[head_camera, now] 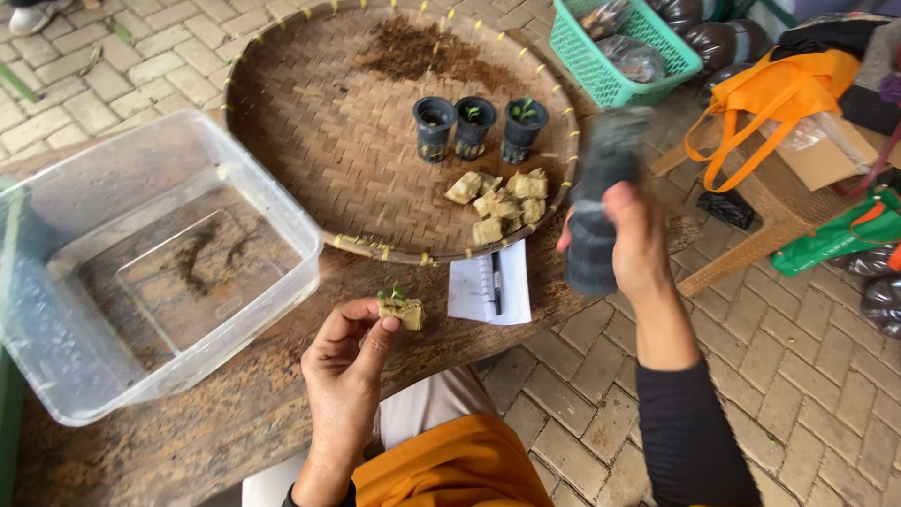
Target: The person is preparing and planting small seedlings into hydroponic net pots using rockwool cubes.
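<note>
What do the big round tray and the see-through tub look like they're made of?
The round tray looks like woven bamboo or similar plant strips: matte brown herringbone weave, bound rim. The tub looks like clear plastic: glossy, see-through walls with rounded corners.

cardboard box [826, 160] | brown, open, right edge under orange bag | clear plastic bags [631, 56] | in green basket

A single view is given, taken from a camera worn on the head and aimed steeply downward and forward. The wooden table [235, 413] is seen from its near edge, close below; the woven tray [310, 141] is met toward the far edge, with paving beyond.
</note>
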